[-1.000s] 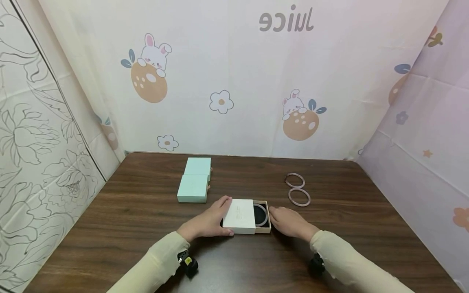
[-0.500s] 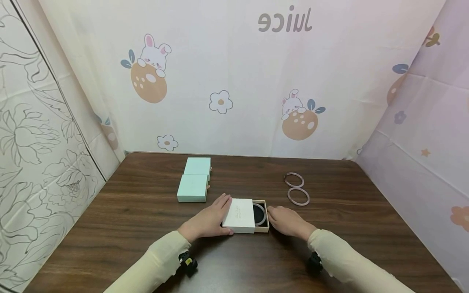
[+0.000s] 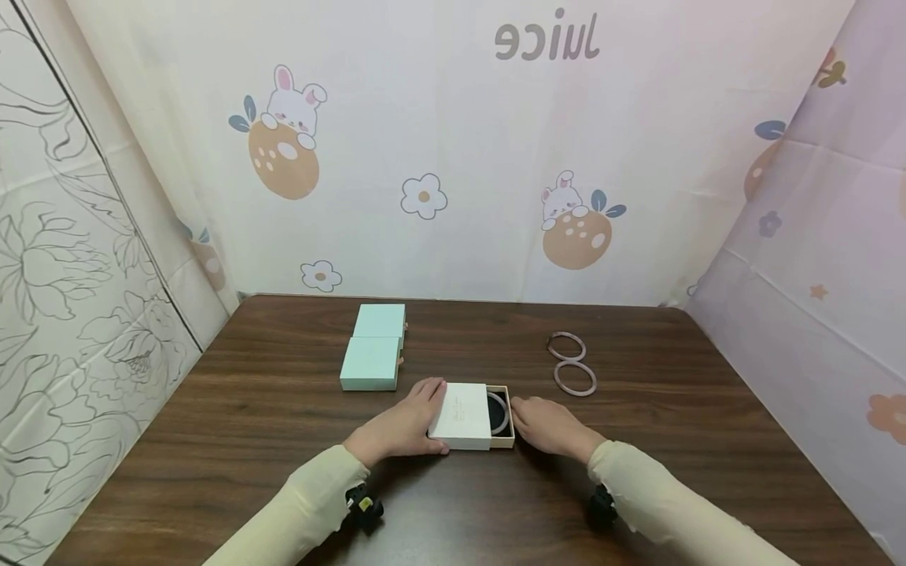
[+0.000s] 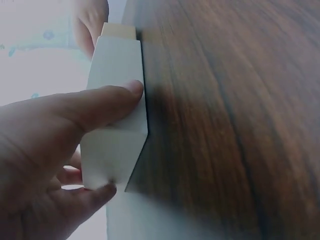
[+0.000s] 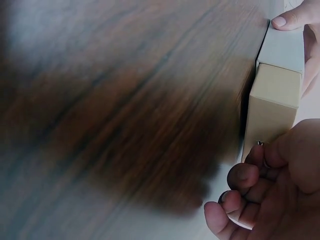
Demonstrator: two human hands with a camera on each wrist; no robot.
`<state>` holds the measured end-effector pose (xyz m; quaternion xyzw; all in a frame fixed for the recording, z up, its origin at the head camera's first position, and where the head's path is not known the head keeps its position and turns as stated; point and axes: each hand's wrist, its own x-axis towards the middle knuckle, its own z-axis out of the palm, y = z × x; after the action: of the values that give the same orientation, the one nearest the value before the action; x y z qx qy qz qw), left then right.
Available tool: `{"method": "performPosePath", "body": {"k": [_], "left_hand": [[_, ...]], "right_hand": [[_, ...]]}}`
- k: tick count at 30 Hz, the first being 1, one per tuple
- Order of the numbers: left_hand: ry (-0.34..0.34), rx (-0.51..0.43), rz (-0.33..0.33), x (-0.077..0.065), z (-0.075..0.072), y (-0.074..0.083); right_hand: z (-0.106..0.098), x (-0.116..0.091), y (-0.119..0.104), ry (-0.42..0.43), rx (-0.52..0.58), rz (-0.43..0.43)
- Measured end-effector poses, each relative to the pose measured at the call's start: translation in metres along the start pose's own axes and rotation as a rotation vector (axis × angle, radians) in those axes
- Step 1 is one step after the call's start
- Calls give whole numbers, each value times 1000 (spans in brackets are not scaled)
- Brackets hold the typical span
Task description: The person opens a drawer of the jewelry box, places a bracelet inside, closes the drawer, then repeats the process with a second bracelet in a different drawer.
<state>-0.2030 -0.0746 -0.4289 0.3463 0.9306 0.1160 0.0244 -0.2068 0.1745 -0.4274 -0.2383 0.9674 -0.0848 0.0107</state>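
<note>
1 drawer (image 5: 271,120) slid farther into white cover (image 3: 460,417), left fingers (image 4: 97,196) gripping cover, right fingers (image 5: 244,176) curled against drawer

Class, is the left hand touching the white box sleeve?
Touching: in the left wrist view, the left hand has its thumb against the side of the white box sleeve.

Cloth-walled nook, rm type unclear, bunny-print curtains (image 3: 488,134), wood-grain tbl (image 3: 255,424)

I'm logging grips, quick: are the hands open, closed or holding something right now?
Left hand: holding the white box.
Right hand: curled at the drawer end; any grip can't be told.
</note>
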Motion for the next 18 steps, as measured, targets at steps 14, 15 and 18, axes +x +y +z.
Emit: {"method": "performPosePath", "body": {"k": [14, 15, 18], "left_hand": [[36, -102, 1, -1, 0, -1], [37, -102, 1, -1, 1, -1], [40, -104, -4, -1, 1, -2]], "right_hand": [[3, 6, -5, 0, -2, -23], [3, 6, -6, -1, -2, -21], [3, 6, -7, -4, 0, -16]]}}
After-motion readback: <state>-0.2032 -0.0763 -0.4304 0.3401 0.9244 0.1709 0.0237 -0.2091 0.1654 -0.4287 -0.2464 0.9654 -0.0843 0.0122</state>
